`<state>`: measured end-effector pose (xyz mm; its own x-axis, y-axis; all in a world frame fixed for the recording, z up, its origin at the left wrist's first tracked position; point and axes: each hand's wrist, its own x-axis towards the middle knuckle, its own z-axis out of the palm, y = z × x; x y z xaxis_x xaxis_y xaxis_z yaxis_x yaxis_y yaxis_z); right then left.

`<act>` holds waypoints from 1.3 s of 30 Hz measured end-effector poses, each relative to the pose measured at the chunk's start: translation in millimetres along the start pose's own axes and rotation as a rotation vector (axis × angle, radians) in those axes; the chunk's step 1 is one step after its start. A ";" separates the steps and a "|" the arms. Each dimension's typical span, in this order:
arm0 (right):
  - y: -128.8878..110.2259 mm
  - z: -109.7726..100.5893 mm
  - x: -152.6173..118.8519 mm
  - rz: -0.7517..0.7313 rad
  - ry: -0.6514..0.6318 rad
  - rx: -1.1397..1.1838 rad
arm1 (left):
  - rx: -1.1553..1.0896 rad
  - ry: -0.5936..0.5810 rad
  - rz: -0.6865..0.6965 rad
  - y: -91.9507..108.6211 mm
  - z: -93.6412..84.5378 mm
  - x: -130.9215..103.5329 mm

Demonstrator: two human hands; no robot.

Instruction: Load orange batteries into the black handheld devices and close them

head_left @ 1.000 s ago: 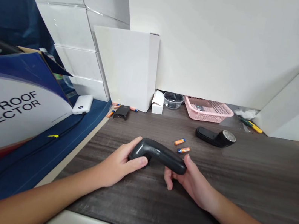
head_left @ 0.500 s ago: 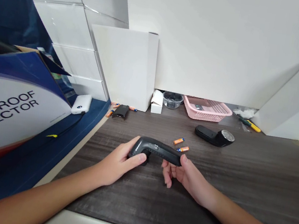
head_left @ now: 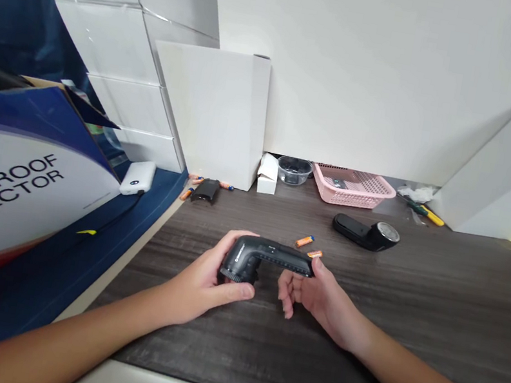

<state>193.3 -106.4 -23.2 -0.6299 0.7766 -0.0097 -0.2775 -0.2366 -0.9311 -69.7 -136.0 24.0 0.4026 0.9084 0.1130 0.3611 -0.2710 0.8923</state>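
Note:
A black fabric shaver (head_left: 270, 251) is held level above the dark table between both hands, its round head at the left pointing down. My left hand (head_left: 207, 278) is wrapped round the head, with the thumb below and in front of it. My right hand (head_left: 323, 298) pinches the handle's far end between thumb and fingers; its other fingers curl beneath. Just behind the handle lie two orange batteries, one in full view (head_left: 304, 241) and one partly covered (head_left: 315, 254). A second black fabric shaver (head_left: 366, 233) with a silver round head rests farther back.
A black curved cover (head_left: 205, 190) lies among several orange batteries at the back left. Along the back are a small white box (head_left: 267, 174), a clear bowl (head_left: 293, 172), a pink basket (head_left: 351, 197) and a yellow-handled tool (head_left: 432, 215). A white power bank (head_left: 137, 178) sits at left.
The held shaver has turned about its handle, so the toothed rim of its head now shows. My left thumb has shifted slightly lower and right, while the right hand stays nearly in place.

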 end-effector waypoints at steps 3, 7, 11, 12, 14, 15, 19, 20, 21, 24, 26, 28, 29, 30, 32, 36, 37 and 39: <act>1.4 -2.7 -1.1 -0.054 0.057 -0.017 | 0.010 0.014 -0.010 1.8 0.9 0.3; 5.0 -6.0 -2.3 -0.085 0.098 -0.075 | 0.004 0.029 -0.024 3.4 1.9 -0.5; 3.5 -6.9 -1.9 -0.075 0.067 -0.079 | -0.005 0.059 -0.048 4.1 2.5 -1.7; 2.6 -7.0 -1.8 -0.078 0.051 -0.076 | 0.003 0.066 -0.039 3.8 2.5 -1.9; 1.1 -7.4 -1.8 -0.079 0.025 -0.068 | 0.026 0.085 -0.003 3.0 2.4 -2.1; 0.6 -7.6 -2.0 -0.075 0.015 -0.064 | 0.036 0.092 0.017 2.7 2.2 -2.1; 0.5 -8.5 -2.7 -0.066 0.016 -0.058 | 0.038 0.088 0.019 3.4 1.7 -1.2; 0.6 -8.7 -2.7 -0.068 0.024 -0.061 | 0.032 0.082 0.007 4.0 1.6 -0.7; 0.6 -8.7 -2.6 -0.071 0.030 -0.064 | 0.028 0.079 -0.002 4.6 1.4 -0.2; 0.2 -8.4 -2.1 -0.073 0.039 -0.069 | 0.037 0.078 -0.004 6.0 0.9 1.0; -0.1 -8.0 -2.1 -0.072 0.042 -0.069 | 0.055 0.081 -0.002 6.4 0.6 1.3; -0.1 -7.6 -2.3 -0.070 0.047 -0.073 | 0.071 0.080 -0.006 6.4 0.6 1.4; 0.2 -7.7 -2.4 -0.069 0.049 -0.077 | 0.079 0.078 -0.013 6.4 0.7 1.5; 0.7 -7.9 -2.5 -0.068 0.053 -0.084 | 0.087 0.076 -0.020 6.3 0.7 1.6; 2.2 -8.9 -2.5 -0.067 0.064 -0.104 | 0.100 0.069 -0.035 6.0 0.9 1.9; 5.9 -11.6 -1.6 -0.073 0.082 -0.145 | 0.119 0.052 -0.065 5.3 0.6 2.9; 6.8 -12.1 -1.2 -0.076 0.085 -0.151 | 0.124 0.047 -0.070 5.2 0.4 3.1; 8.4 -12.8 -0.2 -0.080 0.095 -0.157 | 0.131 0.035 -0.080 5.0 0.1 3.2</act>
<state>200.4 -101.1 -35.7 -0.5372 0.8426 0.0393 -0.2028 -0.0838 -0.9756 -66.5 -134.5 28.8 0.3394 0.9386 0.0615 0.4982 -0.2348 0.8347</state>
